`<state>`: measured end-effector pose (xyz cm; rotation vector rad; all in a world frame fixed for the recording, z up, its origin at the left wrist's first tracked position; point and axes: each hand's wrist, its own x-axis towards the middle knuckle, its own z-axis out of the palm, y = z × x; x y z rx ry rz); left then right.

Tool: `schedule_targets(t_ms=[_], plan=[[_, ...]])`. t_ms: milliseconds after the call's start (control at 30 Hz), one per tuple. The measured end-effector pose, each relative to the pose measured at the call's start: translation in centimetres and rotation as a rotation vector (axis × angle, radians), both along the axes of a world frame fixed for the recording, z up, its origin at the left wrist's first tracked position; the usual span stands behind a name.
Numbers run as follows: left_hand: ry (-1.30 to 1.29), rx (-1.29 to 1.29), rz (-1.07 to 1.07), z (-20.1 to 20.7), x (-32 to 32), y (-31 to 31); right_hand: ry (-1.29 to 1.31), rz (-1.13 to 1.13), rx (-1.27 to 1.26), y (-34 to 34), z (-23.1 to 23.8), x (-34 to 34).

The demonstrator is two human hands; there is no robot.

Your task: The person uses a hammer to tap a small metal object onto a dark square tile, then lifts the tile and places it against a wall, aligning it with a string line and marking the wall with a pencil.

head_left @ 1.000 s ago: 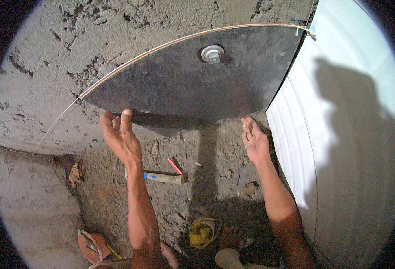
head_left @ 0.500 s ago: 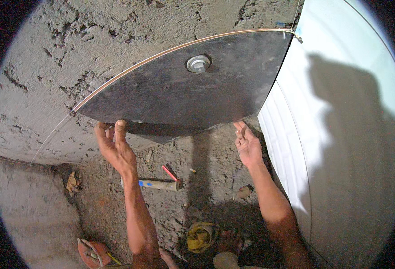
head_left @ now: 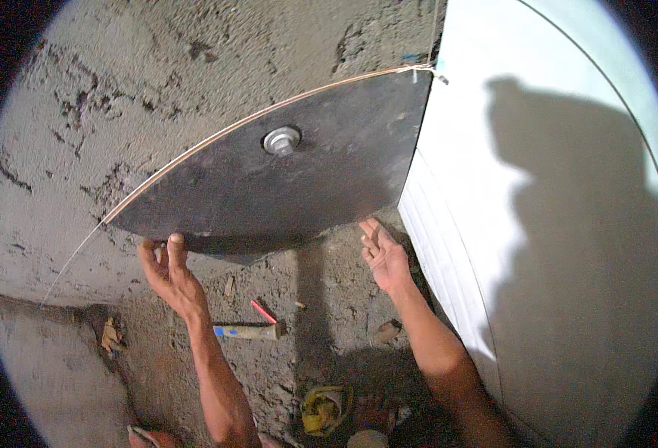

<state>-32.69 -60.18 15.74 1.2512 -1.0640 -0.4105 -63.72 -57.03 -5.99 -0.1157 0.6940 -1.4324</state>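
A large dark grey tile [head_left: 269,194] stands against the rough wall, its side edge close to the white panelled surface. A round metal fitting [head_left: 281,141] with a protruding middle sits in its upper part. My left hand [head_left: 174,280] is at the tile's lower left edge, thumb up and fingers curled there, gripping it. Palm up, my right hand [head_left: 386,261] reaches the lower right edge with two fingers stretched out and their tips at the tile; the other fingers are bent. Along the tile's top edge runs a taut white string [head_left: 73,258].
Below the tile, a hammer-like tool's pale handle [head_left: 250,332] and a red stick [head_left: 263,311] lie on rough ground. A yellow cloth-like item [head_left: 324,412] and an orange container [head_left: 153,439] are nearer me. White panelling [head_left: 568,246] bounds the right side.
The whole view has shifted, so tile, tools and hands appear further left and lower. Both hands keep their places at the tile's lower edge.
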Motion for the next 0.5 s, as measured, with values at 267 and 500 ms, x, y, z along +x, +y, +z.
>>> schedule_targets(t_ms=[267, 500], plan=[[-0.014, -0.009, -0.002, -0.4, 0.2, -0.1, 0.031, 0.009, 0.001, 0.2, 0.2, -0.3], [-0.088, -0.050, 0.037, 0.2, -0.3, 0.0, 0.005, 0.004, 0.034, 0.3, 1.6, -0.1]])
